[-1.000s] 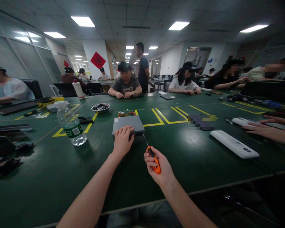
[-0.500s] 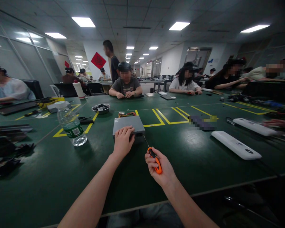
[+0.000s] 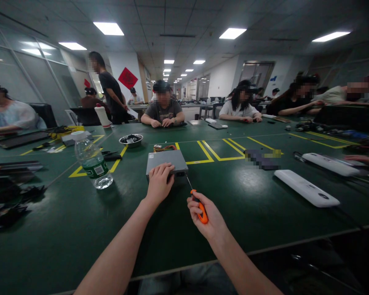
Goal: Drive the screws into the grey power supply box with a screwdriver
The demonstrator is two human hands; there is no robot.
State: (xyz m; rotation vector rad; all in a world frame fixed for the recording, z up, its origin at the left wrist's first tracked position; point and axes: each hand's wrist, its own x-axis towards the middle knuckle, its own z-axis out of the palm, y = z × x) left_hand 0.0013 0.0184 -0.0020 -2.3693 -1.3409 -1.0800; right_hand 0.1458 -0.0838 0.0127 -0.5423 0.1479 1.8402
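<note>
A flat grey metal box (image 3: 166, 159) with coloured wires at its far end lies on the green table (image 3: 64, 221) in front of me. My left hand (image 3: 158, 184) rests on the box's near edge, fingers curled over it. My right hand (image 3: 206, 217) is closed round the orange handle of a screwdriver (image 3: 199, 207). The screwdriver's thin shaft points at the box's near right corner.
A water bottle (image 3: 92, 160) stands left of the box, a metal bowl (image 3: 130, 140) behind it. Two white oblong devices (image 3: 306, 188) lie at the right near another person's hand (image 3: 364, 160). Dark cables and parts sit at the far left. Seated people ring the table; one walks behind.
My hands and the box stay nearly still. The standing person behind has walked from centre to the left. The other person's hand at the right has drawn back toward the edge.
</note>
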